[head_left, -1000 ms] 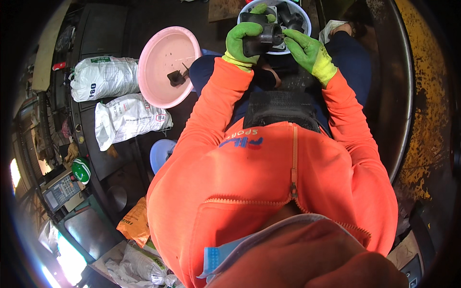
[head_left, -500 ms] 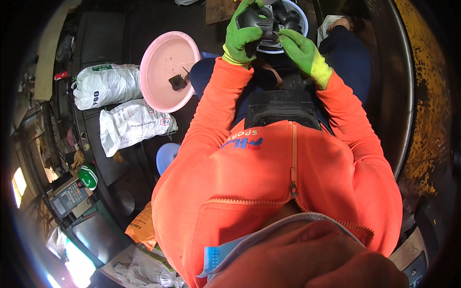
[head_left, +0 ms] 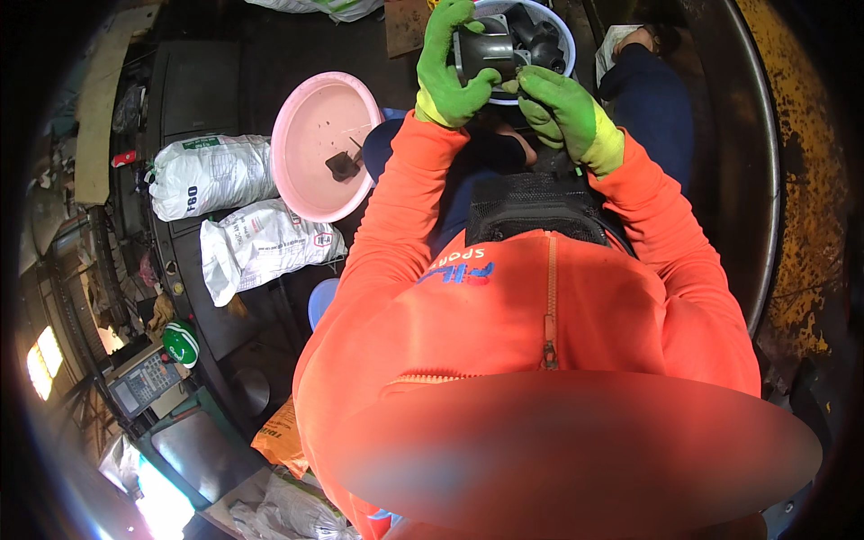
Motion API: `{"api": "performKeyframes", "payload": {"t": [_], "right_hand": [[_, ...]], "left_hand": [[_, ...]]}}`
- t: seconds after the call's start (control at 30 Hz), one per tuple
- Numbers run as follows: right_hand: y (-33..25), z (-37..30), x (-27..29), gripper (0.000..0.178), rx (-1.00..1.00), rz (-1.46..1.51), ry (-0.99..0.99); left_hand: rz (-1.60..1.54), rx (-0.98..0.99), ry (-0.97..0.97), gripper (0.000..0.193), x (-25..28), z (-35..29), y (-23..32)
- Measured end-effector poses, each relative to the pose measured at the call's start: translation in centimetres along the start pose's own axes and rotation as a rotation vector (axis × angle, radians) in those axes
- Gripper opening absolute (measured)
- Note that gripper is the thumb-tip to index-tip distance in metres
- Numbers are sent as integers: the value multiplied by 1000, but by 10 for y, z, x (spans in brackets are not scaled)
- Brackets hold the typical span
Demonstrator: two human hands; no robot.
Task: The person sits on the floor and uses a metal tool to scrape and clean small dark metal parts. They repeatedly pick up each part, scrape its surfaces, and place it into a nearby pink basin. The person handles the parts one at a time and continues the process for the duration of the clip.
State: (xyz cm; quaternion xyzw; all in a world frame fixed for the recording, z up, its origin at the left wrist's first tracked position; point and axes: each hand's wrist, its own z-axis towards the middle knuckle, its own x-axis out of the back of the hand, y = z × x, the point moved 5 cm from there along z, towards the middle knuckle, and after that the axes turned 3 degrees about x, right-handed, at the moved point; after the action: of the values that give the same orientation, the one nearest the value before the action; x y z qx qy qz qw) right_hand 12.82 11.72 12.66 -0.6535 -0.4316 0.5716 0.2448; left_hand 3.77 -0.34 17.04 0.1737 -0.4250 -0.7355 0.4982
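My left hand (head_left: pixel 443 88), in a green glove with a yellow cuff, grips a black plastic pipe fitting (head_left: pixel 487 54) by its square flange. The fitting is held over a pale blue basin (head_left: pixel 571 45), in which more black fittings (head_left: pixel 540 38) lie. Just right of it is my right hand (head_left: pixel 571 112), gloved alike, its thumb and fingers closed in a pinch at the fitting's lower right edge. Whatever those fingertips hold is too small to make out.
To the left stands a pink basin (head_left: pixel 286 110) with a small dark piece (head_left: pixel 342 166) in it. Two white sacks (head_left: pixel 216 175) lie beside it, with an orange bag (head_left: pixel 283 438) lower down. A green helmet (head_left: pixel 181 343) rests near a control panel (head_left: pixel 144 387). A rusty yellow surface (head_left: pixel 796 180) rises at right.
The fitting has turned in my left hand, so its square flange now shows at the left. My right fingers have curled in more. The whole view has shifted slightly.
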Motion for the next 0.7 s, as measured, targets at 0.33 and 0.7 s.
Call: {"api": "performKeyframes", "payload": {"t": [0.33,0.7], "right_hand": [[-23,19,36,25,76,860,-116],[36,72,100,30,114,-125,181]], "left_hand": [[-348,144,13,80,15,-3,-33],[249,341,383,38,117,-68,-50]]}}
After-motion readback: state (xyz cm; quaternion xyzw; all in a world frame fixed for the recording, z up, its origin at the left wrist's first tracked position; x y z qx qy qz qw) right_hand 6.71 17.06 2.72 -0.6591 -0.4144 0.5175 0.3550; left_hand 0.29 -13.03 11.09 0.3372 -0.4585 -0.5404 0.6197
